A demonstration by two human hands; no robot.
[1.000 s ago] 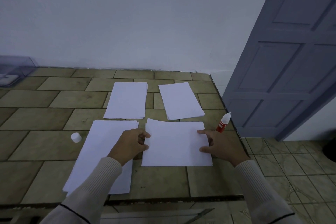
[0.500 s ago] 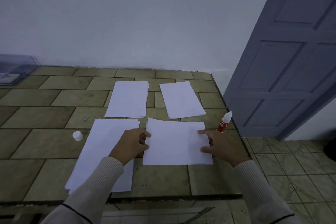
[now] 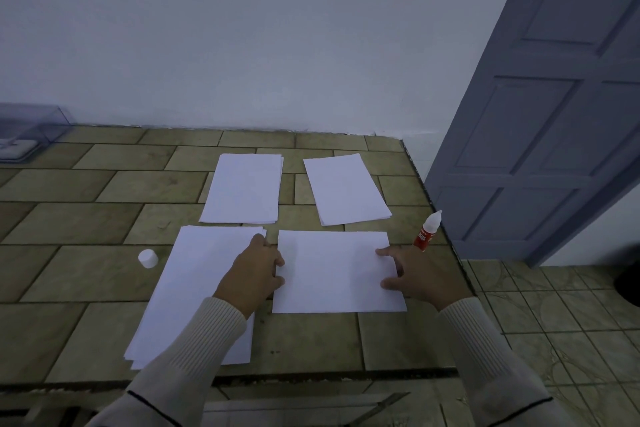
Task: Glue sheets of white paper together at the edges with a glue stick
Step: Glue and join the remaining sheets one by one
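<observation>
I have the sheet (image 3: 332,270) flat on the table (image 3: 69,218), one hand at each short edge. My right hand (image 3: 415,274) lies open, with a finger and the thumb pressing the sheet's right edge. My left hand (image 3: 256,274) is curled against its left edge; I cannot tell whether it pinches the paper or only pushes it.

The glue (image 3: 427,230) worries me most. It stands uncapped just right of the sheet, near the table's rim, and a careless sweep of my right hand could knock it to the floor. Its cap (image 3: 148,258) lies well left of the sheet, so the tip may dry out.

Uneven pressure could skew the sheet. My left sleeve crosses the stack (image 3: 194,288) left of the sheet and could drag it.
</observation>
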